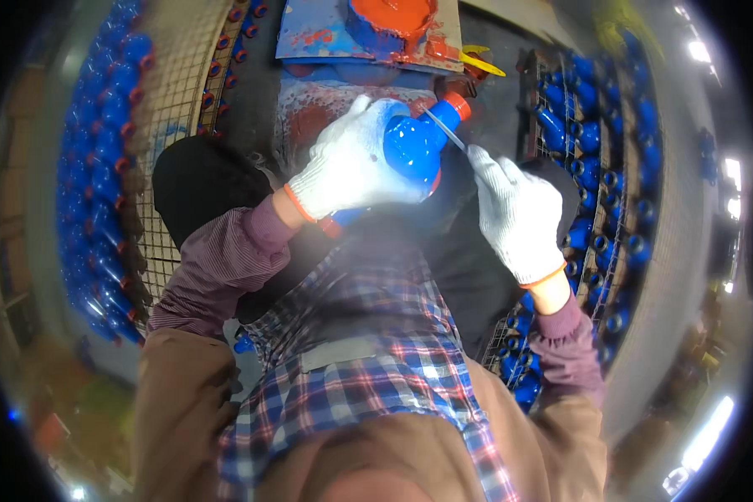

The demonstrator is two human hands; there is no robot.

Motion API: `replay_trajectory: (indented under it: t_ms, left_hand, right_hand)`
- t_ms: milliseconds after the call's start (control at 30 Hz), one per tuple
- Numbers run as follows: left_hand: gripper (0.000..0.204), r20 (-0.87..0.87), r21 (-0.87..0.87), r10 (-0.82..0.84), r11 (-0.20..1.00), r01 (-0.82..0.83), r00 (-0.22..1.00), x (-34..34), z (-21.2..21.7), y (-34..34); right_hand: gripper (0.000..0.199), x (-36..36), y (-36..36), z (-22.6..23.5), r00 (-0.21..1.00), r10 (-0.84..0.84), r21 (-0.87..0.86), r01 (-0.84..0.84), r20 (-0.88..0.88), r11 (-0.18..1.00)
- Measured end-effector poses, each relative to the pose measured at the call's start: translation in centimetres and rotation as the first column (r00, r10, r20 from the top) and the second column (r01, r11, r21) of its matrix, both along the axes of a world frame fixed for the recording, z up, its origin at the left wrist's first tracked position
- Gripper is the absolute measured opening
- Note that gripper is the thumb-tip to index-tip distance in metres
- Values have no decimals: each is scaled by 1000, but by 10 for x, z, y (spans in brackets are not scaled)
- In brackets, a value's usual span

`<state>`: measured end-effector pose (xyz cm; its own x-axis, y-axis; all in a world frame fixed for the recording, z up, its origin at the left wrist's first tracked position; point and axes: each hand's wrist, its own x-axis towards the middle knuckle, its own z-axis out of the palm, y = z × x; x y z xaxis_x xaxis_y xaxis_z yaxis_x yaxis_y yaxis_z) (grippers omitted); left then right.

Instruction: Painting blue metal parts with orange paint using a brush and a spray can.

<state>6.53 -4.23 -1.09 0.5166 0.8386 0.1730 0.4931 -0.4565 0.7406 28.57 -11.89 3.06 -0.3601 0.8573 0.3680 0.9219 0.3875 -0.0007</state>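
A glossy blue vase [412, 149] with a narrow neck and a red-orange rim lies tilted in front of me, its mouth toward the upper right. My left hand [356, 155], in a white knit glove, is wrapped round its body from the left. In my right hand [517, 205], gloved the same way, the fingers pinch a thin, pale stick-like tool [444, 128]. The tool's far end reaches the vase's neck; whether it touches is hard to tell. The vase's underside is hidden by my left glove.
Ahead stands a paint-smeared board [322, 33] bearing a round dish of red-orange paint [393, 15]. A yellow-handled tool [484, 63] lies at its right. Wire racks of blue vases [588, 138] stand on my right; more rows of blue vases [109, 176] fill the left side.
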Motion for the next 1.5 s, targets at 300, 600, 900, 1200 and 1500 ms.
replay_trajectory:
  t_ms: [300, 600, 900, 1200, 1500]
  left_hand:
    - [80, -53, 0, -4, 1000, 4, 999, -5, 4, 1]
    - [82, -58, -12, -7, 1000, 6, 998, -6, 5, 0]
    - [82, 11, -1, 22, 1000, -22, 1000, -6, -2, 3]
    - [78, 15, 24, 53, 998, -53, 998, -4, 3, 5]
    - [85, 119, 151, 220, 960, -237, 968, 4, 20, -4]
  right_hand:
    - [40, -3, 2, 4, 1000, -4, -29, 4, -6, 1000]
    - [38, -9, 6, 9, 989, -127, -220, 142, 79, 965]
    - [38, 0, -3, 5, 1000, -6, 1, 6, 1, 1000]
    - [37, 6, -7, -2, 999, -47, -33, 47, 9, 998]
    - [50, -30, 5, -16, 146, -338, -277, 325, -930, 904]
